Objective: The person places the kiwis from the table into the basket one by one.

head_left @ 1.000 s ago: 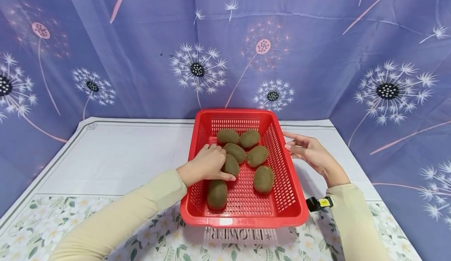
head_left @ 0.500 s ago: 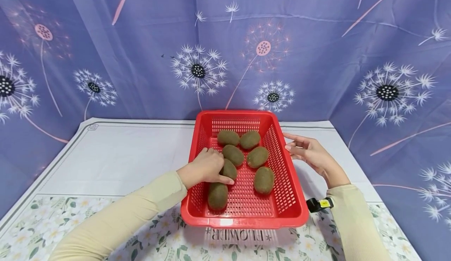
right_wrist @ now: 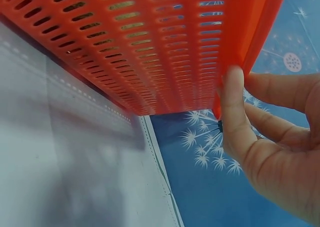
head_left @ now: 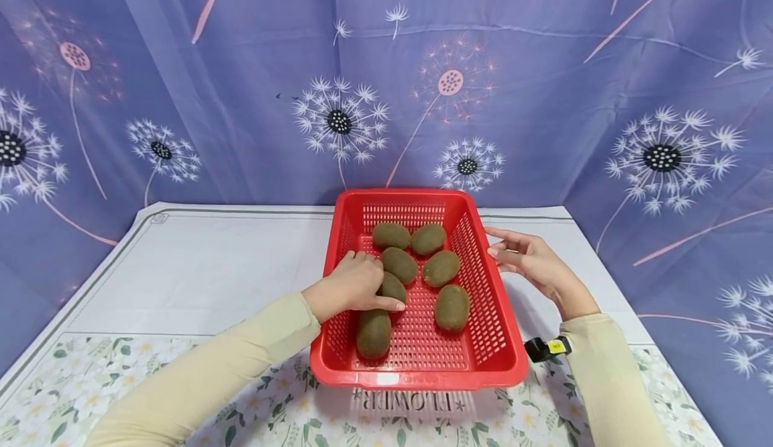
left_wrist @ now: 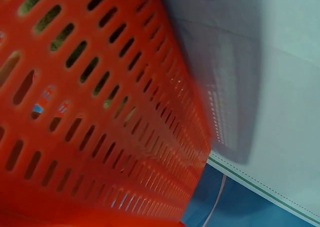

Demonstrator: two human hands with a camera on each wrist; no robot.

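Several brown, fuzzy kiwis, one of them an upright-looking kiwi [head_left: 451, 308] at the right, lie in a red perforated plastic basket [head_left: 423, 380]. My left hand [head_left: 353, 284] reaches in over the left rim and grips a kiwi [head_left: 394, 288], its thumb along the near side and the fingers curled over it; the hand covers part of that fruit. Another kiwi [head_left: 374, 334] lies just below the thumb. At the right rim, my right hand [head_left: 528, 262] touches the basket from outside with thumb and fingertips, as the right wrist view shows too.
The basket stands on a table with a white and flowered cloth [head_left: 241, 252]. Behind and beside it hangs a blue curtain [head_left: 253, 165] with dandelion prints. A black strap with a yellow label [head_left: 554, 347] sits at the right sleeve.
The kiwi under my left hand has shifted slightly left and toward me, and the kiwi behind it has shifted slightly left. My right hand stays at the rim.
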